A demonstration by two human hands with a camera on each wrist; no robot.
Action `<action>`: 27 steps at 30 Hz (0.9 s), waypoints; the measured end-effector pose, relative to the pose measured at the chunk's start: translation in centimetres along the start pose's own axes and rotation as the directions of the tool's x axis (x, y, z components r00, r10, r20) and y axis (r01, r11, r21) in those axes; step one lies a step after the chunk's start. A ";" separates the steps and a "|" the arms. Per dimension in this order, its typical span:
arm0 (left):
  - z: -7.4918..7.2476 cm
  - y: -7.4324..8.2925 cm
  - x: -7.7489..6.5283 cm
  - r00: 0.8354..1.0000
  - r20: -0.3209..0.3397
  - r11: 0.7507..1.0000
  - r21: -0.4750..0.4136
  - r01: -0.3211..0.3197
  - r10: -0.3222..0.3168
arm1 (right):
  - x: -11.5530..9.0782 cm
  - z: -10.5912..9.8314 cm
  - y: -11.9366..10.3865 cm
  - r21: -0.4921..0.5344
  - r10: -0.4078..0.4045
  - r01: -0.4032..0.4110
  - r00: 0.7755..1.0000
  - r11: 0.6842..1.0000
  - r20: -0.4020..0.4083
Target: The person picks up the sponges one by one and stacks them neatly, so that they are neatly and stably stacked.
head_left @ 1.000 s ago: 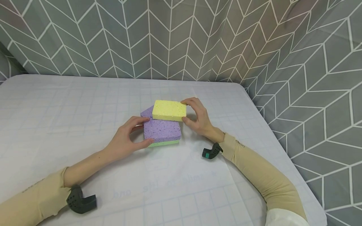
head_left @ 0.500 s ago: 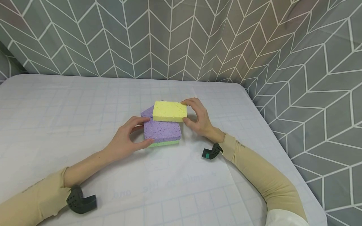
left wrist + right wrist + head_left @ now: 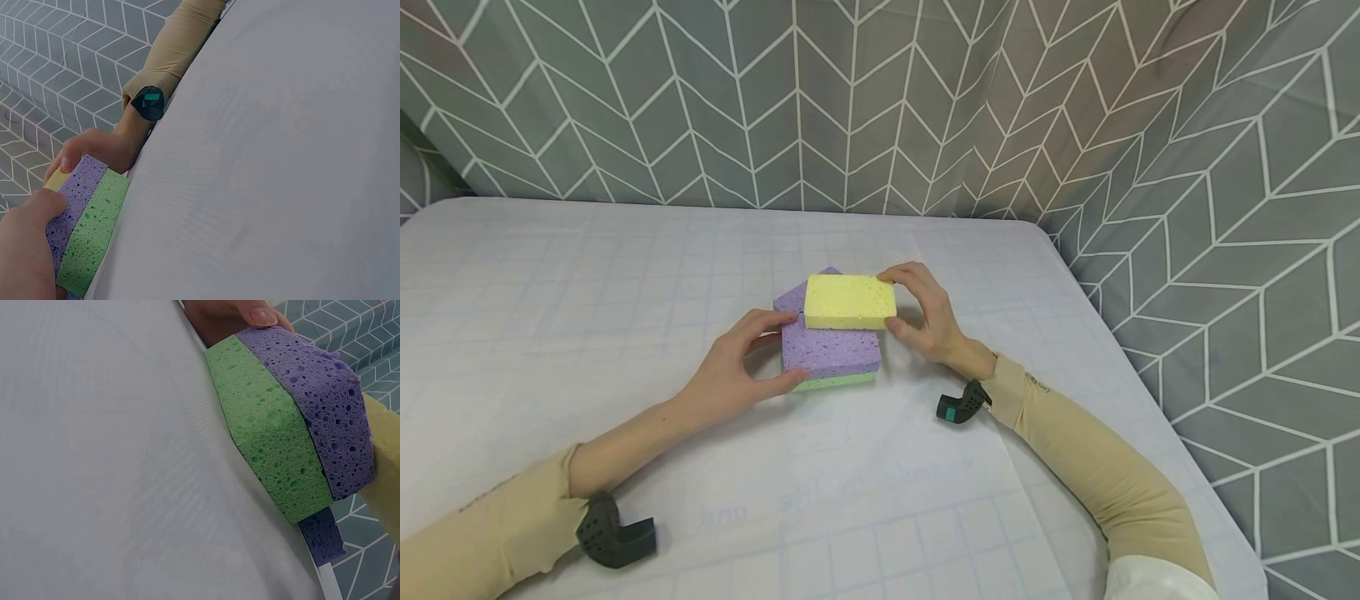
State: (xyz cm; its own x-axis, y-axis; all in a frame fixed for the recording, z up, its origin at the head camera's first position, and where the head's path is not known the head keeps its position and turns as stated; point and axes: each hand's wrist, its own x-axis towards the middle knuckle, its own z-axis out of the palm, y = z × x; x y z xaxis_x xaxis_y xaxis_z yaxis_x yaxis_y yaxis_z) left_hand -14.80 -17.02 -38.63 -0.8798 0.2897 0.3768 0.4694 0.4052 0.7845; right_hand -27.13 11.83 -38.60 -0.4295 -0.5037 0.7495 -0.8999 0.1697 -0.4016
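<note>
A green sponge (image 3: 265, 431) lies on the white tabletop with a purple sponge (image 3: 831, 350) stacked on it. My left hand (image 3: 730, 358) holds the purple sponge by its left end, thumb at the near edge and fingers at the far edge. My right hand (image 3: 930, 315) pinches the right end of a yellow sponge (image 3: 850, 300) between thumb and fingers. In the head view the yellow sponge overlaps the far part of the purple one; in the right wrist view it tilts beyond the purple sponge's top. Another purple sponge (image 3: 323, 537) lies behind the stack, partly hidden.
A white cloth with faint grid lines and lettering covers the table (image 3: 587, 275). Grey curtains (image 3: 820, 100) with white zigzag lines hang behind it and along the right side. Dark wrist devices (image 3: 617, 533) sit on both sleeves.
My right hand has brought the yellow sponge slightly nearer to me, over the stacked purple sponge. More of the rear purple sponge's far corner shows. My left hand stays in place.
</note>
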 end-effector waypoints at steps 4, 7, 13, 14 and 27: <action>0.0 0.0 0.0 1.000 0.000 1.000 0.003 0.001 -0.001 | 0.0 0.0 -0.1 0.015 -0.010 0.010 1.000 1.000 0.002; 0.0 0.0 0.0 1.000 0.000 1.000 0.008 0.003 -0.003 | 0.0 0.0 -0.1 0.021 -0.016 0.016 1.000 1.000 0.001; 0.0 0.0 0.0 1.000 0.002 1.000 0.014 0.006 -0.006 | 0.1 0.0 0.0 0.021 -0.031 0.031 0.999 0.999 0.005; 0.0 0.0 0.0 1.000 0.002 1.000 0.013 0.006 -0.006 | 0.1 0.0 0.0 0.023 -0.037 0.037 0.999 0.999 0.005; 0.0 -0.1 0.0 1.000 0.001 1.000 0.014 0.006 -0.006 | 0.1 0.1 0.0 0.037 -0.100 0.100 0.995 0.994 0.002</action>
State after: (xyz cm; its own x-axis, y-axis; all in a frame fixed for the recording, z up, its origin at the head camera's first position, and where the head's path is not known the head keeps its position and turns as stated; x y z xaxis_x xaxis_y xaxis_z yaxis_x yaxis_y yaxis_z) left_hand -14.81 -17.10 -38.72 -0.8824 0.2886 0.3715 0.4653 0.4191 0.7796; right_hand -27.11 11.66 -38.60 -0.3370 -0.5195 0.7852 -0.9351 0.0873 -0.3436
